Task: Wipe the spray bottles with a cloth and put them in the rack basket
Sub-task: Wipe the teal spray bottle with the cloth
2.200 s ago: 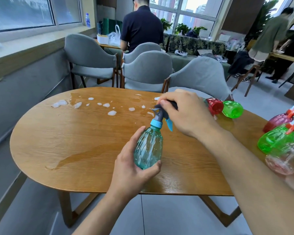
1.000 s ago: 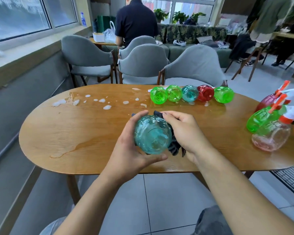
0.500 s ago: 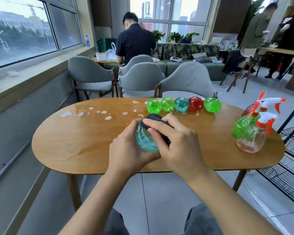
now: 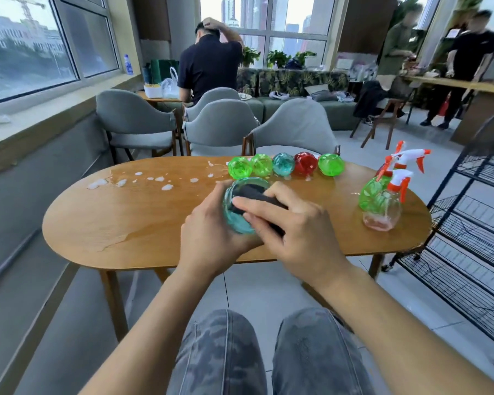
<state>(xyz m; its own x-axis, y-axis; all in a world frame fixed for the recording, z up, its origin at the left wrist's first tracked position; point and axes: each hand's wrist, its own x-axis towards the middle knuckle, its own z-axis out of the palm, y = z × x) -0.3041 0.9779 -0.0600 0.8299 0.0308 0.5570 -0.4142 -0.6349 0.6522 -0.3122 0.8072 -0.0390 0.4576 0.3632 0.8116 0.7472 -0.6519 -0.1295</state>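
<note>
Gripping the teal bottle (image 4: 236,220) base-toward-camera above the table's (image 4: 143,223) near edge, left hand (image 4: 211,238) steadies while right hand (image 4: 294,223) presses the cloth (image 4: 254,193) against it.

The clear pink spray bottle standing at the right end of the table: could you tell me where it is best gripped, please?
Probably round the neck just below the white trigger head of the clear pink spray bottle, coming from the near side: it stands upright, and green bottles crowd its far side.

Teal bottle (image 4: 237,220), black cloth (image 4: 251,193), camouflage-grey trousers (image 4: 223,354), wooden table (image 4: 126,218).
</note>
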